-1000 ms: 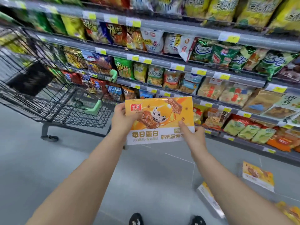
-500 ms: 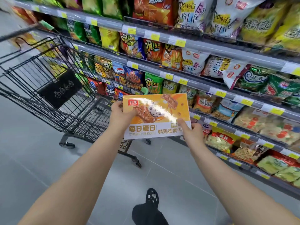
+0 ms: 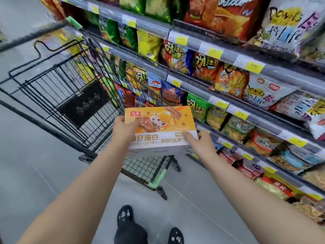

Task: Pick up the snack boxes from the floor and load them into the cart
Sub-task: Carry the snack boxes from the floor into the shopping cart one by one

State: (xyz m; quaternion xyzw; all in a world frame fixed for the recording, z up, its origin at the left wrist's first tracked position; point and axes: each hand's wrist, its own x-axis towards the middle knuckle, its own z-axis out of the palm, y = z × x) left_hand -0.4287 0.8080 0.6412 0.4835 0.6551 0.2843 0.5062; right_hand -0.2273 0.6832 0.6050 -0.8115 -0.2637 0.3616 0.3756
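Snack box (image 3: pixel 163 124) is hovering level at the cart's (image 3: pixel 84 103) near corner, beside shelves (image 3: pixel 202 92) of chip bags (image 3: pixel 198 108). Left grip (image 3: pixel 125 126) is clasping its left edge and right grip (image 3: pixel 202 144) is pinching its lower-right corner. Fingers underneath are hiding; print is blurring.

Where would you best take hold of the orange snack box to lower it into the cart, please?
By its two short ends, one hand from each side. The orange snack box is wide and flat, so the left hand gripping the left end and the right hand pinching the lower right corner should steady it toward the cart.
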